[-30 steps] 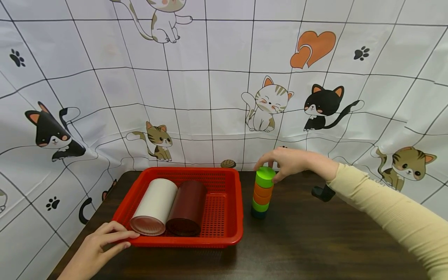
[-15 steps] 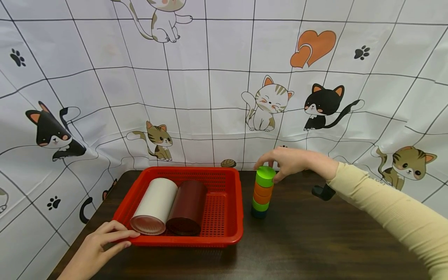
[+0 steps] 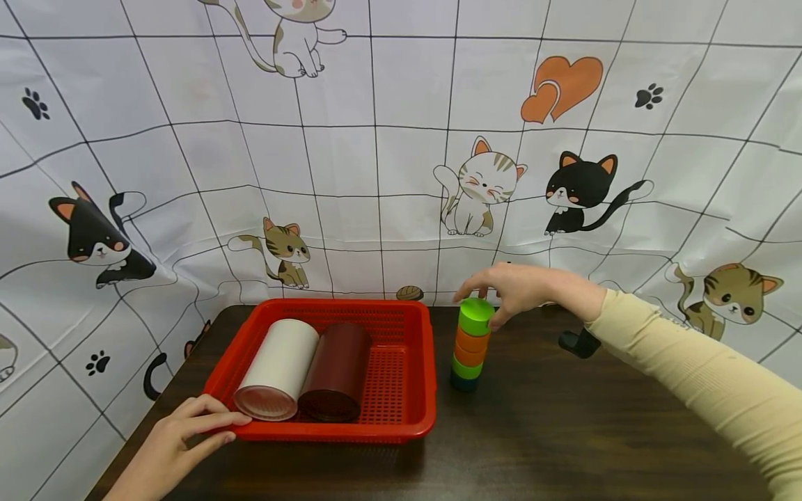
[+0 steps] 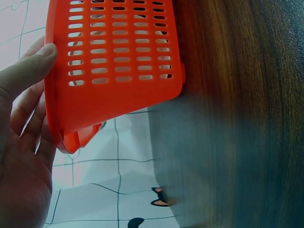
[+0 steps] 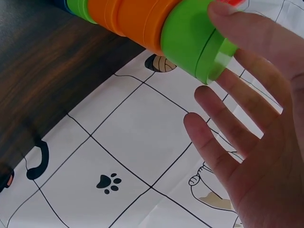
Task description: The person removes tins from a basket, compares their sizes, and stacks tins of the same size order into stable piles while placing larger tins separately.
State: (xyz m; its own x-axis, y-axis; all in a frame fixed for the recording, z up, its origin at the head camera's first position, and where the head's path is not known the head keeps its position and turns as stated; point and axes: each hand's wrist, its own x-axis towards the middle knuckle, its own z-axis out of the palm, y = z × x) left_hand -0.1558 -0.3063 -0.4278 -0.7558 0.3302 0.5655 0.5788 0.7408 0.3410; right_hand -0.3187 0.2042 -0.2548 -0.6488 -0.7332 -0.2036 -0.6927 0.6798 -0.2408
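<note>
My left hand grips the front left rim of a red plastic basket. In the left wrist view the thumb lies on the rim's outer side, with the fingers beyond it. Inside the basket, a white canister and a dark brown canister lie side by side. To its right stands an upright stack of round toy cups: dark blue at the bottom, then green, orange, and a green cup on top. My right hand holds that top cup between thumb and fingertips; its outer fingers are free in the right wrist view.
Everything stands on a dark wooden table. A white sheet with cat prints and grid lines hangs behind it and along the left. The basket's right part shows its bare mesh floor.
</note>
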